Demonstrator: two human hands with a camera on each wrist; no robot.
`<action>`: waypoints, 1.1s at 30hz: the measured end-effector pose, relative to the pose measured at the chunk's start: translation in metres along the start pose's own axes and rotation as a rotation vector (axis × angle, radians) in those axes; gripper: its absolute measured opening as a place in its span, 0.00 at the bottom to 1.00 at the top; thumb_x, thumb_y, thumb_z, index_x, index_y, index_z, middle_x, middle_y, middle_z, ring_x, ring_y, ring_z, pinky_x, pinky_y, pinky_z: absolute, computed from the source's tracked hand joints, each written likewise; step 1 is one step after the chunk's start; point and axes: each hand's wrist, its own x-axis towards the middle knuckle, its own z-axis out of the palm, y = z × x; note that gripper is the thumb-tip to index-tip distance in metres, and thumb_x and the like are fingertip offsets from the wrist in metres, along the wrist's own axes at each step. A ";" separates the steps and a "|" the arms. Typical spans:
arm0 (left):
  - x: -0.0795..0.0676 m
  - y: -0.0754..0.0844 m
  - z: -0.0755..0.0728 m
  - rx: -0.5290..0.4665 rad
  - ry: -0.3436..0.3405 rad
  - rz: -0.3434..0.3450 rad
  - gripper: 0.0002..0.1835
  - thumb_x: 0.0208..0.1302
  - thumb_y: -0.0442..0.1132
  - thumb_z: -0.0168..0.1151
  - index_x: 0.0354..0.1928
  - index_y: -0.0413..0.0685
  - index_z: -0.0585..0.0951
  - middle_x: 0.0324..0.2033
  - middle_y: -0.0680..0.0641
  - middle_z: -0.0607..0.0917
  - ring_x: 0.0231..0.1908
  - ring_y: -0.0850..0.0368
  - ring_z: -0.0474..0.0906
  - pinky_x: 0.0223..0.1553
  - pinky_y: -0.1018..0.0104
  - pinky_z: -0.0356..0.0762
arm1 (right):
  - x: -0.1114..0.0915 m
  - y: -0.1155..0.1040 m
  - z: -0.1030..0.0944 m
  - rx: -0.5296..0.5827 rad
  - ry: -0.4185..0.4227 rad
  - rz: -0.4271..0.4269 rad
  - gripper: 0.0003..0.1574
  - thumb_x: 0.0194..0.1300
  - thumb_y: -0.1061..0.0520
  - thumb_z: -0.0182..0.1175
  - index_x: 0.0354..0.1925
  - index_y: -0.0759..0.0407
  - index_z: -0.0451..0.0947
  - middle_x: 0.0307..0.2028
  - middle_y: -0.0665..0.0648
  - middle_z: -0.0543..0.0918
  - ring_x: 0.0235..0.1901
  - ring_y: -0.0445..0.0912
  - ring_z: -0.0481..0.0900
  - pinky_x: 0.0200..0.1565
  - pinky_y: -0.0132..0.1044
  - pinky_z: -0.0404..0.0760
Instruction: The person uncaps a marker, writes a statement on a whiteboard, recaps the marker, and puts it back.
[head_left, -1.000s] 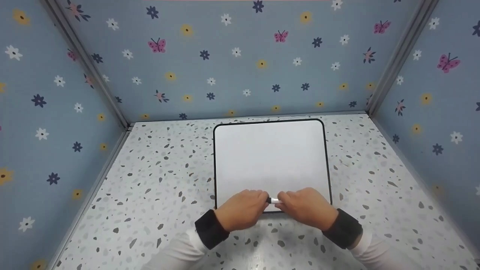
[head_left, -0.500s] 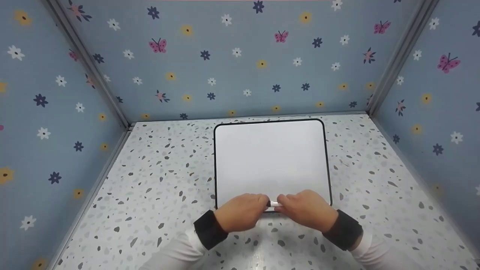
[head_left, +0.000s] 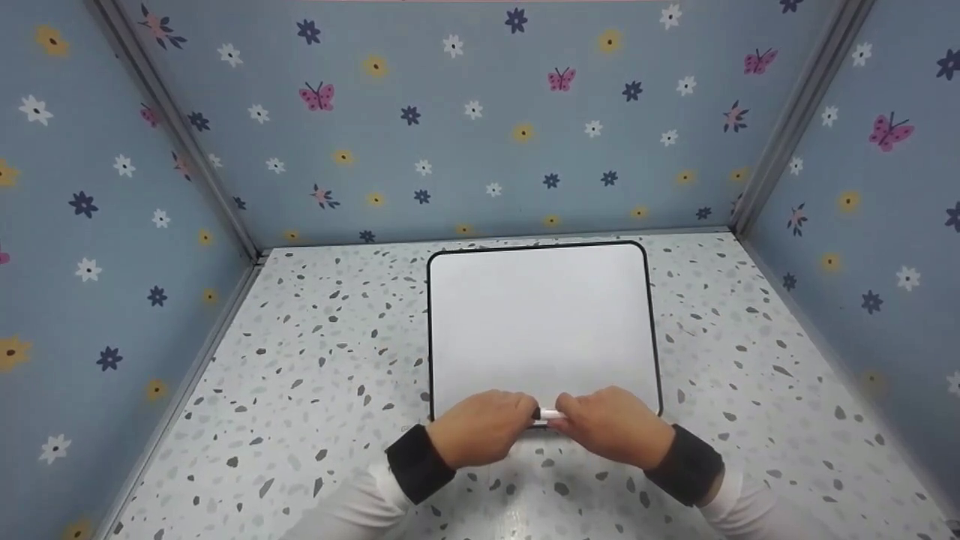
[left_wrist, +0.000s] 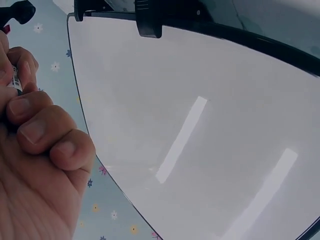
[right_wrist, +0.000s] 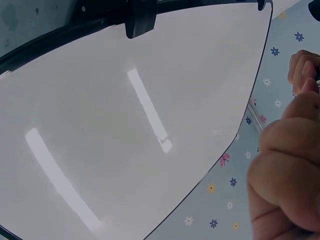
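Observation:
A white marker with a black cap [head_left: 553, 414] lies crosswise between my two hands in the head view. My left hand [head_left: 484, 427] pinches it at the black end, and my right hand [head_left: 611, 426] grips the white barrel. Much of the marker is hidden by the fingers. Both hands are over the near edge of a blank whiteboard [head_left: 540, 322] with a thin black frame. In the left wrist view the left hand [left_wrist: 47, 150] has curled fingers, and a bit of printed barrel [left_wrist: 16, 77] shows. The right wrist view shows curled fingers of the right hand [right_wrist: 287, 170].
The whiteboard lies on a speckled table [head_left: 322, 360]. Blue flowered panels stand at the back [head_left: 480, 150], the left [head_left: 112, 315] and the right [head_left: 862, 225]. Each wrist view holds a large white surface [left_wrist: 135, 90] with bright strips of light.
Both hands have shifted slightly nearer to me with the marker between them. Their hold on it looks the same, and the whiteboard stays in place.

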 end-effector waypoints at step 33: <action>-0.045 -0.046 -0.017 0.138 0.212 -0.063 0.01 0.77 0.29 0.59 0.43 0.40 0.78 0.31 0.48 0.82 0.28 0.55 0.78 0.33 0.65 0.83 | -0.021 0.036 -0.026 0.224 -0.243 0.322 0.14 0.83 0.53 0.57 0.36 0.53 0.70 0.20 0.43 0.64 0.19 0.38 0.61 0.21 0.32 0.63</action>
